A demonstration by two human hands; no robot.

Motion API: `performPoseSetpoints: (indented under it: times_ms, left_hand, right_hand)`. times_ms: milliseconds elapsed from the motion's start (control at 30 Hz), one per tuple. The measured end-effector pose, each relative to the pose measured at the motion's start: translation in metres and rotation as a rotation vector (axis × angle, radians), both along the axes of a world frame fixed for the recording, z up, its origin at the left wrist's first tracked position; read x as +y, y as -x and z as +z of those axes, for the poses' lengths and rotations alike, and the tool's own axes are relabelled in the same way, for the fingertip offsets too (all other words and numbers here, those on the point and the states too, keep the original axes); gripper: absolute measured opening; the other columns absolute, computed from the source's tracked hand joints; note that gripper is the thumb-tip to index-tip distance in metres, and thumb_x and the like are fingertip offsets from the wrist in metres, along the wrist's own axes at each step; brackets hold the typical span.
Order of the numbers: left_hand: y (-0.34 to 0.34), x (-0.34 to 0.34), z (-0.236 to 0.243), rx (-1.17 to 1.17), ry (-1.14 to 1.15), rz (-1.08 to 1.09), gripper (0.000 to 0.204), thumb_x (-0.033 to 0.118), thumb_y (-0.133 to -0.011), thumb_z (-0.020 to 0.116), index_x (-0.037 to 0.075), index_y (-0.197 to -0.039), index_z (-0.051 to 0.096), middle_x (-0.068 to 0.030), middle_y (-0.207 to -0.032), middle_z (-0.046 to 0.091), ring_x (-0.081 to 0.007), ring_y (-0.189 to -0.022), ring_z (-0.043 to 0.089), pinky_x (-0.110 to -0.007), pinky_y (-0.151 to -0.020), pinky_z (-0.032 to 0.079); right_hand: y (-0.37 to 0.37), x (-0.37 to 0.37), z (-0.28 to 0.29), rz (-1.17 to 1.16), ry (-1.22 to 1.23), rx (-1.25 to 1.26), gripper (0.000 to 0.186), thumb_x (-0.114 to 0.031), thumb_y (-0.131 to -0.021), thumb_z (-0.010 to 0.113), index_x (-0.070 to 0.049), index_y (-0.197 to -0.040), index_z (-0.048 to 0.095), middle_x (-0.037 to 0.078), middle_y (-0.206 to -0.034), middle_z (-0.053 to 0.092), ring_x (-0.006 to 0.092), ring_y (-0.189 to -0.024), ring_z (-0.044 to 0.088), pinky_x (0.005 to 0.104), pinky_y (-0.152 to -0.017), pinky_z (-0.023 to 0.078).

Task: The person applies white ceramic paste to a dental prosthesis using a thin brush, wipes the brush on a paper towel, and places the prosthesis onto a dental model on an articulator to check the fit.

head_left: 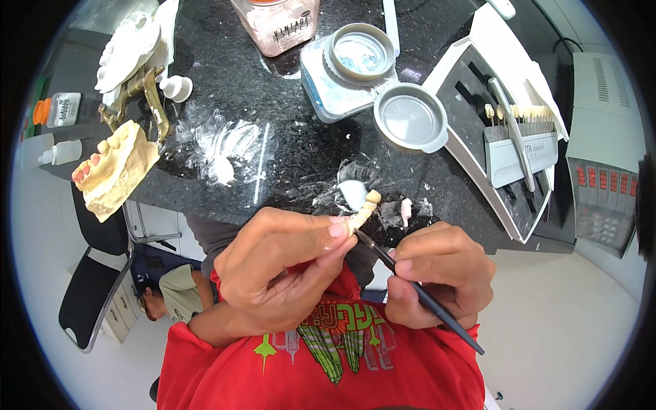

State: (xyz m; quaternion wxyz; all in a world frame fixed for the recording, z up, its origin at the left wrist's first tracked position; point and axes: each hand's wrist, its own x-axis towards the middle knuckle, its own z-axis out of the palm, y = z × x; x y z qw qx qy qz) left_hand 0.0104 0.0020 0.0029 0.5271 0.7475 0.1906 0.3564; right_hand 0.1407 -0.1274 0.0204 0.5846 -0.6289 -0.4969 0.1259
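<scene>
Between its thumb and fingertips, my left hand (280,256) pinches a short dental bridge (365,213) of several cream-coloured teeth. My right hand (444,273) grips a slim black-handled brush (430,301) like a pen, its tip touching or very close to the near end of the bridge. Just beyond the bridge, a whitish mound of paste (353,194) lies on the dark speckled counter. A small pale pink lump (406,212) sits to its right.
A plaster dental model (116,167) on a brass articulator (147,102) stands at the left. At the back are a lidded jar (328,89) and a pink powder jar (280,27). A tooth shade guide (523,150) lies in the open case at right, beside a control panel (605,178).
</scene>
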Motion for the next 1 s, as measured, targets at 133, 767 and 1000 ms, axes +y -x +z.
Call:
performPoseSetpoints:
  times_ms: [133, 767, 1000]
  left_hand:
    - [-0.0005, 0.0005, 0.0012, 0.001, -0.005, -0.009, 0.024, -0.01, -0.072, 0.08, -0.002, -0.092, 0.071, -0.0146, -0.083, 0.069, -0.0153, -0.07, 0.07, -0.022, -0.057, 0.055]
    - [0.0, 0.0002, -0.002, -0.015, -0.009, 0.002, 0.025, -0.011, -0.071, 0.08, -0.002, -0.092, 0.071, -0.0139, -0.083, 0.068, -0.0159, -0.069, 0.069, -0.022, -0.056, 0.055]
    - [0.0016, -0.0005, -0.0002, 0.014, -0.019, -0.001, 0.025, -0.011, -0.071, 0.079, 0.0, -0.092, 0.071, -0.0137, -0.084, 0.069, -0.0165, -0.07, 0.069, -0.022, -0.057, 0.054]
  right_hand:
    - [-0.0004, 0.0008, 0.0, 0.01, -0.001, -0.019, 0.033, 0.006, -0.063, 0.077, 0.0, -0.093, 0.065, 0.012, -0.078, 0.067, 0.019, -0.061, 0.065, 0.0264, -0.053, 0.053]
    - [0.0005, -0.002, -0.0011, -0.001, -0.023, 0.02, 0.031, 0.007, -0.061, 0.077, 0.001, -0.09, 0.067, 0.012, -0.078, 0.067, 0.0203, -0.064, 0.067, 0.0272, -0.053, 0.053]
    - [0.0018, -0.0015, 0.0002, -0.014, -0.012, 0.021, 0.031, 0.006, -0.062, 0.079, 0.001, -0.091, 0.067, 0.012, -0.079, 0.067, 0.0212, -0.065, 0.067, 0.0273, -0.053, 0.053]
